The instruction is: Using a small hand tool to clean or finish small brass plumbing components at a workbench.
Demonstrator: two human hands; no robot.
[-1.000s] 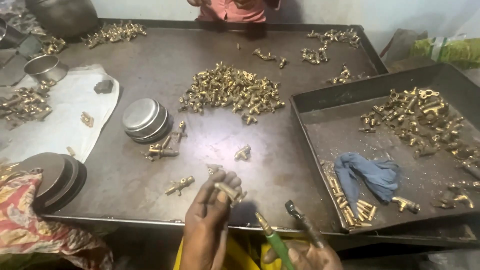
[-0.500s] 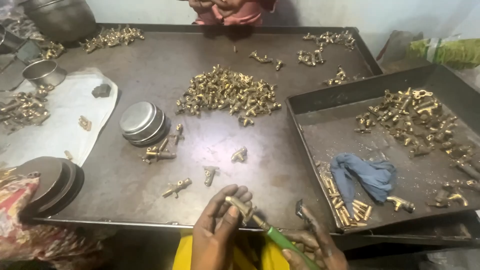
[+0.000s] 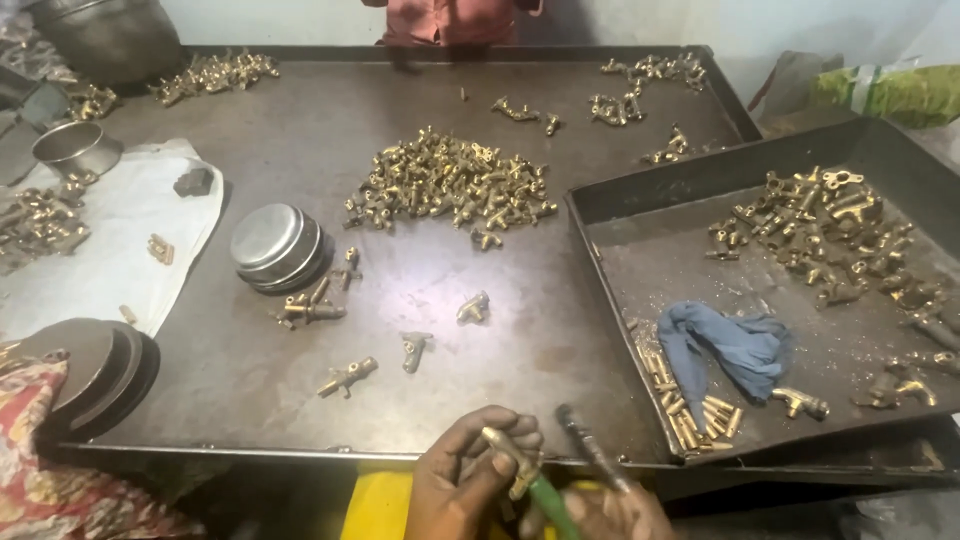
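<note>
At the near edge of the big metal tray, my left hand (image 3: 462,482) pinches a small brass fitting (image 3: 505,448) between thumb and fingers. My right hand (image 3: 612,510) sits just to its right, low in the frame and partly cut off, gripping a green-handled tool (image 3: 548,497) whose tip meets the fitting. A dark thin rod (image 3: 590,446) also sticks up from that hand. Three loose brass fittings (image 3: 412,347) lie on the tray just beyond my hands. A large heap of brass fittings (image 3: 450,185) sits in the tray's middle.
A second dark tray (image 3: 640,235) at right holds more brass parts (image 3: 830,235), a blue rag (image 3: 735,345) and small brass pins (image 3: 690,405). Stacked steel bowls (image 3: 275,245) stand left of centre, a white cloth (image 3: 110,245) further left. A person in red (image 3: 450,15) stands at the far edge.
My hands have drawn nearer to me and lower in view, with the fitting kept against the green tool. The view has shifted slightly; the parts on the tray stay where they were.
</note>
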